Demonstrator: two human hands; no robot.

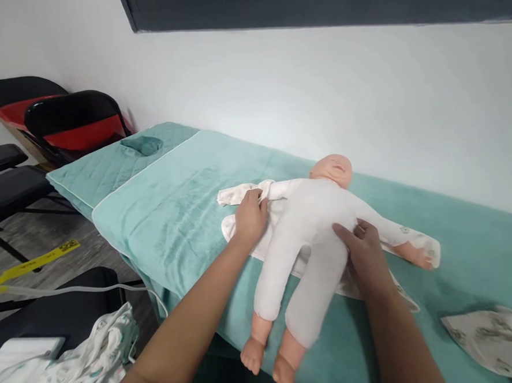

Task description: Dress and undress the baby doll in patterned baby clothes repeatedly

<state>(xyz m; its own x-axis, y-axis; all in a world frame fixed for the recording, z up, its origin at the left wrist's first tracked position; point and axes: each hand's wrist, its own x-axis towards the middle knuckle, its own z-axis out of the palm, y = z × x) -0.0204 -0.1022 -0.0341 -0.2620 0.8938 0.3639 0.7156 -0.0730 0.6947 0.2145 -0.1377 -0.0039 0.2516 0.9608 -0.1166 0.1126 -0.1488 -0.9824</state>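
Note:
A baby doll (318,210) with a white cloth body lies on its back, its bare feet toward me. Beneath it an opened white baby top (229,227) with a small green print is spread out, its sleeves around the doll's arms. One doll hand shows at the right sleeve's cuff; the other is hidden. My left hand (251,217) is closed on the left-side sleeve, beside the doll's arm. My right hand (365,250) grips the doll's side at the hip, thumb across the front, with the fingers partly hidden.
A teal cover (172,209) drapes the bed, which has a face hole (141,145) at its far left. At right lies a printed cloth piece (485,338). Black chairs (80,123) stand left; nearby are crumpled printed cloth (99,349), a white flat box (22,356) and a cable (80,289).

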